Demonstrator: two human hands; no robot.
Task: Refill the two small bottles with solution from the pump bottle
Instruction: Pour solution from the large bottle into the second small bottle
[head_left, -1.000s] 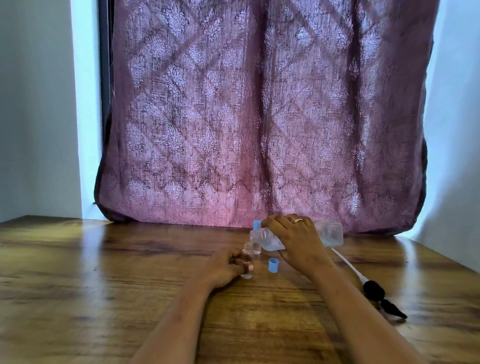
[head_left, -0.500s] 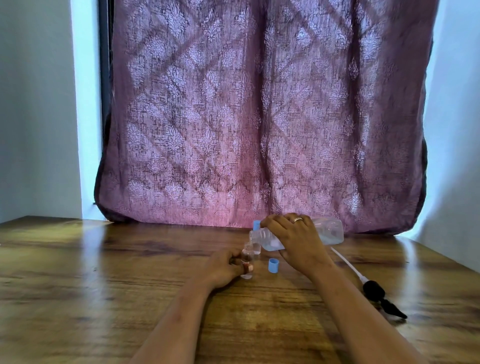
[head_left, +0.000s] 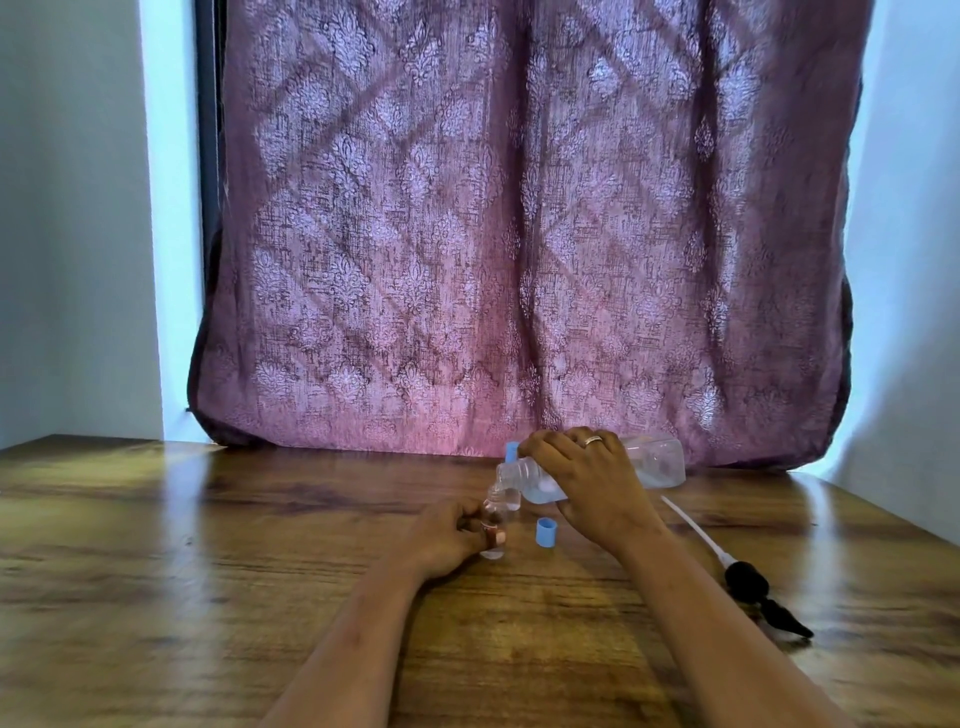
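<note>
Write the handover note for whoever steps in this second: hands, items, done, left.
Left hand: holds the small bottle upright on the table.
Right hand: grips the pump bottle, tipped nearly flat, neck over the small bottle's mouth.
Blue cap stands loose between the hands; pump head with tube lies on the table to the right.
Done: pump removed, small bottle uncapped; fill level unreadable.
To do: finish pouring, cap it, then fill the second bottle, seemingly the blue-capped one behind the neck.

No text, label, brand or number can be read anywhere (the clear pump bottle (head_left: 655, 461) shows none legible).
</note>
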